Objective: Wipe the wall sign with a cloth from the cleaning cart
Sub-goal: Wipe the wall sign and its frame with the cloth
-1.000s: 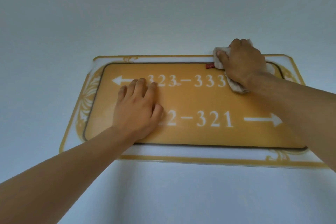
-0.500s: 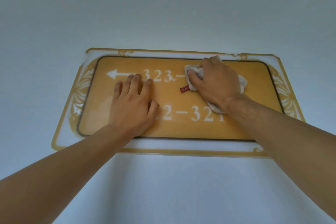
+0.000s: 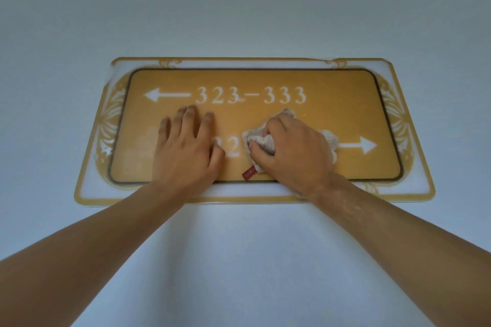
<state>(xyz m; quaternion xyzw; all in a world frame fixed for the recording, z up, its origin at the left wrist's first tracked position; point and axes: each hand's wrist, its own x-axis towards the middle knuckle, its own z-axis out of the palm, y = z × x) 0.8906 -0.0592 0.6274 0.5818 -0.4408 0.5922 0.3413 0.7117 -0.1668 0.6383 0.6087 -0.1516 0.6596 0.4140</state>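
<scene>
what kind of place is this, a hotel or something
Probably a hotel or dormitory corridor, though only the wall shows. The gold wall sign gives room ranges such as 323-333 with arrows pointing left and right, and the right hand wipes it with a cloth.

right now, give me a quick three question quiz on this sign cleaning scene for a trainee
1. True or false: the left hand lies flat and open on the sign.
2. Which hand has the cloth in its grip? A) left B) right C) both
3. Fill in: the arrow next to the cloth points to the ____.

Key
1. True; its palm and fingers press on the yellow face.
2. B; the right hand bunches the cloth against the lower row of numbers.
3. Right.
</scene>
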